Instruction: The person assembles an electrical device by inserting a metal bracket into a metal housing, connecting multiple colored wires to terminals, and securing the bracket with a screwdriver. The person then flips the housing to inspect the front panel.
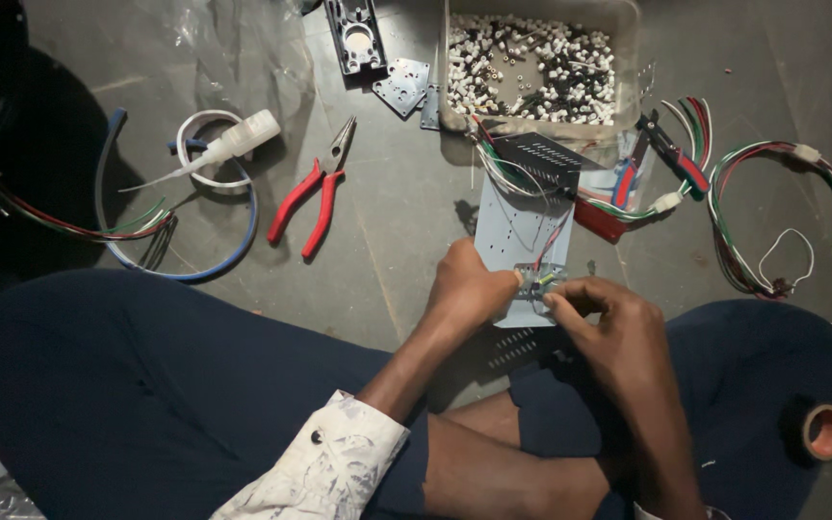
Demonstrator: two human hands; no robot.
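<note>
**Both hands pinch a small part on a grey metal plate**

At far left a wire bundle [98, 226] and a white tube [233, 143] lie on the floor [387, 221], with red-handled pliers [312, 197] just right of them, likely kept within reach. The left hand [469, 289] closes on the plate's [522, 231] near left edge, apparently steadying it. The small connector [539, 282] sits between both hands; the right hand [609, 318] pinches it from the right. A tub of small parts [536, 63] stands beyond, and a wire harness [772, 212] lies far right.
</note>
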